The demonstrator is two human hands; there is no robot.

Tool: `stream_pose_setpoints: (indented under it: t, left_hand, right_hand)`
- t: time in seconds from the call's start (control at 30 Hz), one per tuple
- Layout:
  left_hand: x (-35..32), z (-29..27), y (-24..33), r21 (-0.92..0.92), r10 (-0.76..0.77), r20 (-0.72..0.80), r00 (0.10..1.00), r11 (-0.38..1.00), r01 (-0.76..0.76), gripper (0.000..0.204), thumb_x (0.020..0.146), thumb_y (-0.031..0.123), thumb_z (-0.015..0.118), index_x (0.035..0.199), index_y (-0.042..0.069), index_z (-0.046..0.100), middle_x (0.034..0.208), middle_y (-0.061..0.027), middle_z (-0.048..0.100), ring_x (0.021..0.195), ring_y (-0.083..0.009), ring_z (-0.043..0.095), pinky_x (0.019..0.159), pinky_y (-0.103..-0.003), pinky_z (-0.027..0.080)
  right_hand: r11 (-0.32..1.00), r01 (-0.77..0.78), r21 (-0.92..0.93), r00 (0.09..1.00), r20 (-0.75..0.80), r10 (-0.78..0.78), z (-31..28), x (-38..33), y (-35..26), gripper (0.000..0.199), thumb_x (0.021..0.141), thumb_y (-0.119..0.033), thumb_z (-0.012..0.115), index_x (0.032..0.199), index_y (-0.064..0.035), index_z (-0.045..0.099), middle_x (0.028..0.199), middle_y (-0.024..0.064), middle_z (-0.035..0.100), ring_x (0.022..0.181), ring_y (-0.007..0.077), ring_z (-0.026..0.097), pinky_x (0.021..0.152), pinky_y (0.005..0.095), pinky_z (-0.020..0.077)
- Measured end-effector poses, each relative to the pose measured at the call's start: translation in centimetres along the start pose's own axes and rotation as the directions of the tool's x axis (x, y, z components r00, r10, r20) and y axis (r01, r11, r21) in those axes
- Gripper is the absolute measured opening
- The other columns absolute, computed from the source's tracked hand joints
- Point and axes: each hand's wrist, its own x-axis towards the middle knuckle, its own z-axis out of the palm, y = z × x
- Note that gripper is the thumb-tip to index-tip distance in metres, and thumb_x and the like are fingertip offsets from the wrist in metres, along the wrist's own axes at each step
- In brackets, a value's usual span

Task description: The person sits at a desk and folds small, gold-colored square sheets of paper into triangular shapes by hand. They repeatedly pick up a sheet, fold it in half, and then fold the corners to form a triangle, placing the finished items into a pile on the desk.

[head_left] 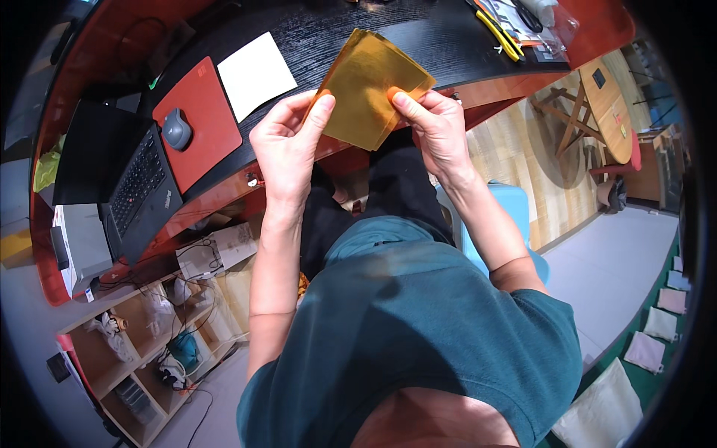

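Observation:
Shiny gold foil-like square sheets [366, 93] are held up between my two hands, over the near edge of the black desk [314, 30]. Several edges show slightly fanned along the top and right, so it looks like a thin stack. My left hand [287, 145] pinches the left corner, its thumb lying on the front face. On the right corner, my right hand [441, 131] grips in the same way, thumb in front. The fingers behind the sheets are mostly hidden. A white sheet of paper [256, 75] lies on the desk beyond my left hand.
A grey mouse [177, 128] rests on a red mouse pad [198, 119], beside an open black laptop [138, 175]. Yellow-handled pliers [499, 36] lie at the back right. Below stand a cubby shelf [142, 358], a blue chair [508, 213] and a folding wooden table [606, 112].

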Motion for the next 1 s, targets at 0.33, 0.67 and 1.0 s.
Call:
stream_pose_setpoints:
  t: [0.33, 0.67, 1.0]
  left_hand:
    - [1.6, 0.4, -0.7, -0.041, -0.151, -0.012, 0.988, 0.988, 0.151, 0.019, 0.093, 0.008, 0.081, 0.108, -0.002, 0.078, 0.096, -0.0060, 0.077, 0.082, -0.0064, 0.068, 0.078, -0.021, 0.055]
    - [11.5, -5.8, 0.7, 0.802, 0.581, 0.580, 0.572, -0.283, -0.525, 0.036, 0.085, 0.021, 0.084, 0.119, 0.013, 0.076, 0.111, -0.0054, 0.070, 0.103, -0.0276, 0.066, 0.099, -0.040, 0.046]
    - [6.7, 2.9, -5.2, 0.585, 0.482, 0.584, 0.653, 0.308, -0.750, 0.024, 0.088, 0.008, 0.075, 0.112, 0.005, 0.075, 0.110, -0.0096, 0.073, 0.106, -0.0276, 0.068, 0.091, -0.040, 0.052]
  right_hand:
    - [0.998, 0.067, 0.017, 0.991, -0.119, -0.065, -2.1, 1.1, -0.4, 0.023, 0.101, -0.026, 0.073, 0.103, -0.0028, 0.075, 0.086, -0.0014, 0.069, 0.060, 0.0010, 0.046, 0.057, 0.0163, 0.0365]
    - [-0.179, 0.584, -0.792, 0.459, 0.505, -0.731, -2.3, 4.0, -4.1, 0.036, 0.079, -0.002, 0.072, 0.113, -0.0131, 0.077, 0.103, 0.0070, 0.069, 0.091, 0.0262, 0.065, 0.075, 0.0383, 0.0523]
    - [-0.265, 0.588, -0.764, 0.646, 0.641, -0.414, -0.8, 3.3, 1.0, 0.028, 0.081, -0.010, 0.075, 0.109, -0.0073, 0.072, 0.103, 0.0052, 0.068, 0.098, 0.0259, 0.064, 0.088, 0.0405, 0.0483]
